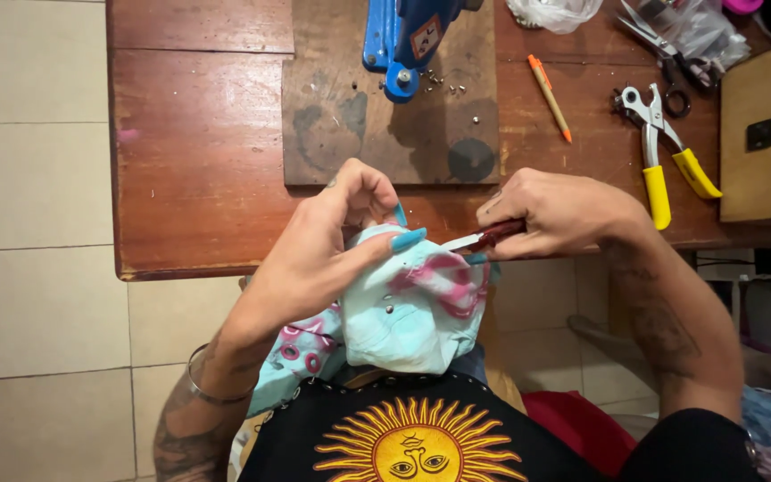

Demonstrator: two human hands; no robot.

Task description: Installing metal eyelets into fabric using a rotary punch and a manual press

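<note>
Two bare hands work at the middle of the frame, just below the near edge of a large reddish wooden table that fills the upper half. On the table, upper centre, lies a darker wooden board, and on it stands a blue metal press with small loose rivets scattered beside its foot. A pale wooden box sits at the upper right edge.

Below the table edge, a light blue fabric piece with pink markings is bunched over the person's lap. The left hand grips its top, fingers curled narrowly and pinching the cloth, the long blue nails pointing right. The right hand is closed around a small knife with a dark red handle, whose blade tip touches the fabric's upper edge.

Smaller things lie toward the upper right: yellow-handled pliers, scissors partly under a clear plastic bag, and an orange pen.
</note>
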